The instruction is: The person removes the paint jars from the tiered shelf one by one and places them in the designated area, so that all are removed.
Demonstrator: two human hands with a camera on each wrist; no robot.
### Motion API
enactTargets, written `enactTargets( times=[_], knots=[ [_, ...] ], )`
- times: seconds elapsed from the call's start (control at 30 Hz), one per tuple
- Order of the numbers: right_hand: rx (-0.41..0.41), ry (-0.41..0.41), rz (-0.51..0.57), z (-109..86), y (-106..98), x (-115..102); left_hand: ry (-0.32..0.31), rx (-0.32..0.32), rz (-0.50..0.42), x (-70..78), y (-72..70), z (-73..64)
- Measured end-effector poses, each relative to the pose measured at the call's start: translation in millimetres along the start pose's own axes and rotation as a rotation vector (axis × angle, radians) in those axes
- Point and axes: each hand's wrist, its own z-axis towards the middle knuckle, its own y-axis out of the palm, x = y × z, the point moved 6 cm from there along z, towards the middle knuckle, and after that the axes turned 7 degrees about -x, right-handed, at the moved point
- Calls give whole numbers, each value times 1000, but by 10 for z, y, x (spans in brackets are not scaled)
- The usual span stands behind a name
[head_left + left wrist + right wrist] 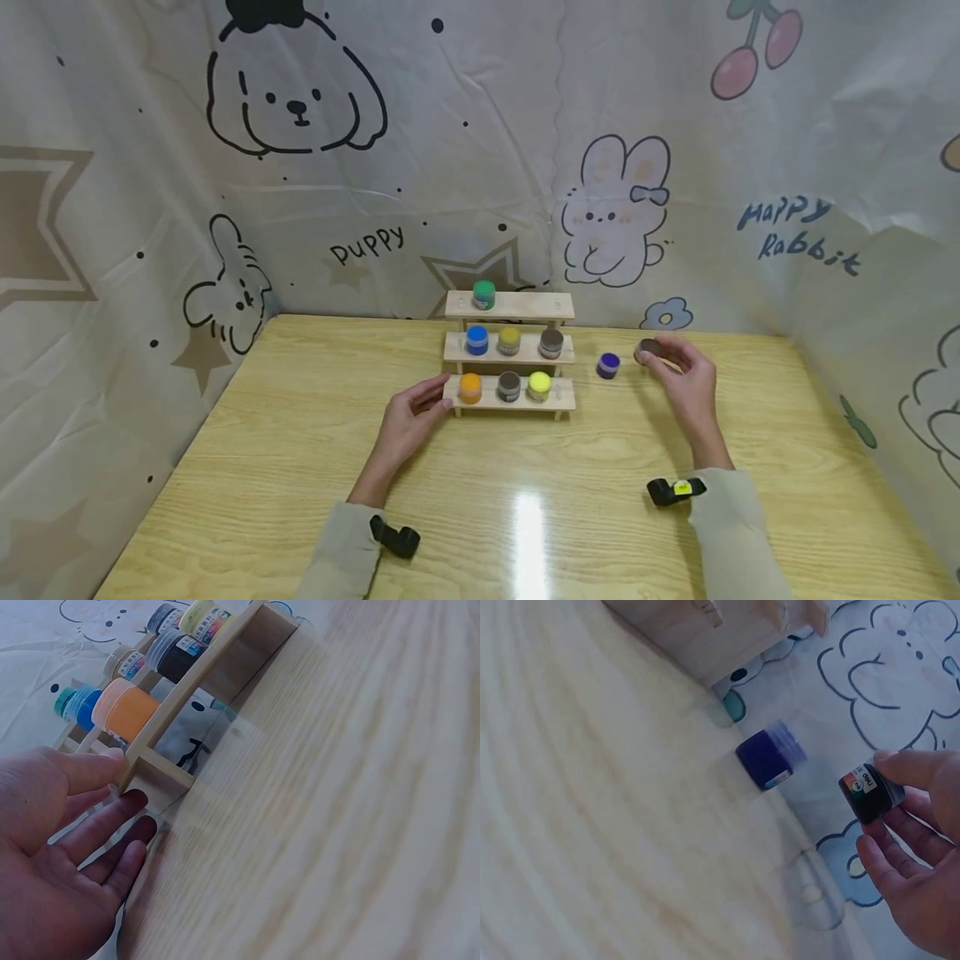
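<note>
A three-tier wooden display rack [500,305] stands on the table and bears several small paint jars. Green [483,295] is on top; blue [477,340], mustard [509,341] and brown [551,343] jars fill the middle tier. Orange [129,710], dark [508,386] and yellow [539,387] jars stand on the lowest one. My left hand [408,423] holds that tier's left end between thumb and forefinger, other fingers loose. Right of the rack, my right hand [686,385] pinches a dark paint jar [866,792]. Beside it a purple jar [769,759] stands on the table.
Behind the rack hangs a pale printed cloth [480,167] with cartoon animals, which also closes off both sides. The light wooden table [300,467] reaches toward me, with a bright reflection in front of the rack.
</note>
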Motion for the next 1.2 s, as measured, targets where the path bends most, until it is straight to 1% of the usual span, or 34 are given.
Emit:
enactTargets(
  times=[0.1, 0.2, 0.47, 0.7, 0.87, 1.03, 1.2],
  knots=[
    [20, 53, -38, 3, -19, 108, -2, 1, -1, -14, -2, 1],
    [22, 84, -63, 10, -20, 172, -3, 2, 2, -22, -2, 2],
    [1, 124, -113, 8, -39, 266, -6, -1, -2, -12, 3, 0],
    [-42, 151, -132, 4, -44, 320, -4, -3, -2, -8, 5, 4],
    [-71, 154, -146, 4, -22, 345, -2, -3, -2, -11, 2, 4],
    [-81, 152, -146, -8, -16, 339, 0, -5, -13, -25, 2, 2],
    [-81, 106, -137, -10, -37, 250, -3, 7, -11, -13, 10, 2]
  ],
)
